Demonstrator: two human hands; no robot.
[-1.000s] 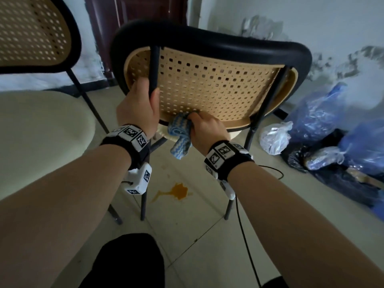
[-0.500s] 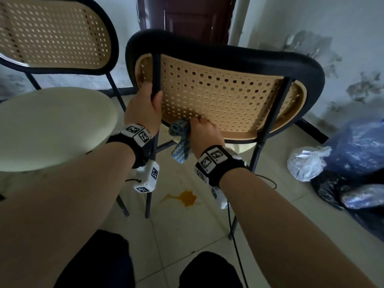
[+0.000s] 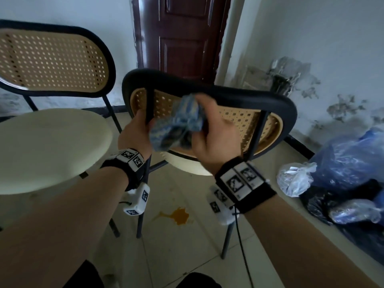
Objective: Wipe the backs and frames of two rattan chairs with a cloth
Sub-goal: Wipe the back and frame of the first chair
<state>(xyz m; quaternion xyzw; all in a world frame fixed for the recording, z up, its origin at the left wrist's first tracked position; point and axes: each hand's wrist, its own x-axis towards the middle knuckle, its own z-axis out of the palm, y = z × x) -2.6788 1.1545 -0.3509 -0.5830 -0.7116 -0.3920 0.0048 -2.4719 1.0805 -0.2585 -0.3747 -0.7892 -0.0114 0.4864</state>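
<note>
The near rattan chair (image 3: 245, 121) faces away from me, with a black rim around its woven back and black metal uprights. My left hand (image 3: 135, 136) grips the left upright of this chair. My right hand (image 3: 214, 136) holds a bunched blue cloth (image 3: 180, 123) in front of the back's upper left part, just below the black top rim. The cloth is blurred. A second rattan chair (image 3: 54, 61) with a cream seat (image 3: 47, 146) stands to the left, facing me.
A dark wooden door (image 3: 187, 36) is behind the chairs. Blue and black plastic bags (image 3: 351, 169) lie on the floor at the right by a stained wall. An orange stain (image 3: 178, 216) marks the tiles under the near chair. A black cable (image 3: 243, 246) hangs from my right wrist.
My right hand has lifted the cloth from the lower edge of the rattan back up toward the top rim. My view has risen and pulled back; the left hand kept its grip.
</note>
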